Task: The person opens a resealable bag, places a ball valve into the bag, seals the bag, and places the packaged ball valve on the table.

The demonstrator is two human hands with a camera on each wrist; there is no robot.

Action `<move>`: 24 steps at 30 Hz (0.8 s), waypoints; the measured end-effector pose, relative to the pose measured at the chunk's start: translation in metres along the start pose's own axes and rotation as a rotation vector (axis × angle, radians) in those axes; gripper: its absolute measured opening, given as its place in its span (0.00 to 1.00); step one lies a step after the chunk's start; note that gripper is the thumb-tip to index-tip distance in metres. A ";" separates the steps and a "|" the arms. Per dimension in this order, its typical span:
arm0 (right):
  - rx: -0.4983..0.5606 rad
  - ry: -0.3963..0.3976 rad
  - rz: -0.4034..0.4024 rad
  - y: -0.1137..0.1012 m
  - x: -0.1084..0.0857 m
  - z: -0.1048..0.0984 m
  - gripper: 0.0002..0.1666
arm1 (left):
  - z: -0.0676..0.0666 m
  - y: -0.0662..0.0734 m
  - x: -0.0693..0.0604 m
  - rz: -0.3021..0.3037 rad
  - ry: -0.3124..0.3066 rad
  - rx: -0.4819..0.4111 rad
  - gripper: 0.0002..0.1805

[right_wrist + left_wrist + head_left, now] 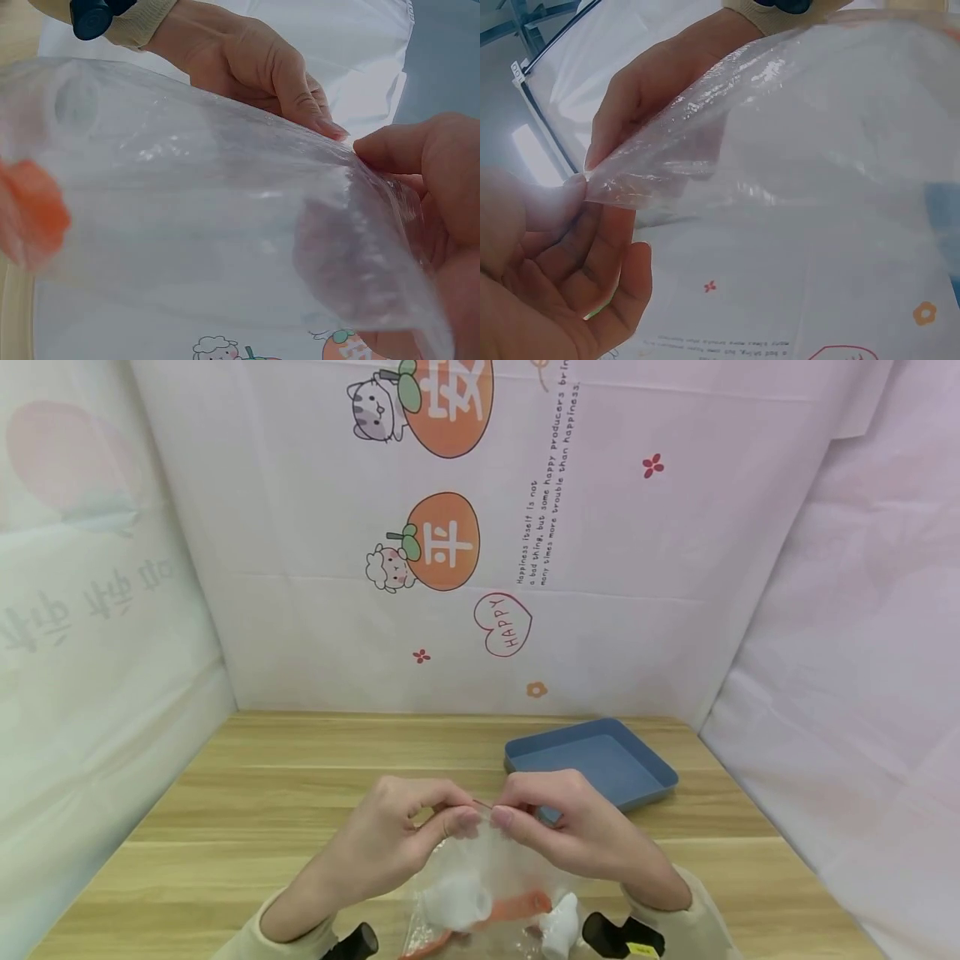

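A clear plastic bag with a thin red line at its top edge hangs between both hands. My left hand pinches that edge between thumb and index finger. Close beside it, my right hand pinches the same edge, the two thumbs nearly meeting. Inside the bag's lower part lie a white rounded piece, an orange tube-like piece and another white piece; their exact kind is unclear. In the right wrist view the orange piece shows blurred through the film.
A shallow blue tray stands on the wooden table behind the right hand. White printed cloth walls off the back and both sides. Dark wrist devices are strapped near the sleeves.
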State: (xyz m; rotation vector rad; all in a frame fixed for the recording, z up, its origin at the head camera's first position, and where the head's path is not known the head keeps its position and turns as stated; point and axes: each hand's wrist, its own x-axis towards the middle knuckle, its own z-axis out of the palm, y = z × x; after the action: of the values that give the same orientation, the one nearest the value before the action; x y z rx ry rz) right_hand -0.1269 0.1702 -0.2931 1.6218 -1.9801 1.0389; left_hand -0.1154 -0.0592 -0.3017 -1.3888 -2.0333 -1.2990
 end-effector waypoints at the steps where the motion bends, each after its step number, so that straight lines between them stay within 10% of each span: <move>1: 0.012 -0.005 0.012 0.000 0.000 0.000 0.11 | 0.000 0.000 0.000 0.016 0.002 0.012 0.04; 17: 0.066 -0.036 0.060 0.000 -0.002 0.002 0.10 | -0.002 0.001 -0.002 0.007 -0.009 0.035 0.03; 24: 0.001 -0.001 0.015 -0.003 -0.001 0.003 0.08 | -0.001 -0.003 -0.001 0.098 0.003 0.032 0.06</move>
State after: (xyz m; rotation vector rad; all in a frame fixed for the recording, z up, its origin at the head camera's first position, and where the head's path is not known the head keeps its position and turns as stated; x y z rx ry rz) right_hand -0.1231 0.1682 -0.2951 1.6109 -1.9950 1.0448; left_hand -0.1176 -0.0613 -0.3035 -1.4522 -1.9492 -1.2214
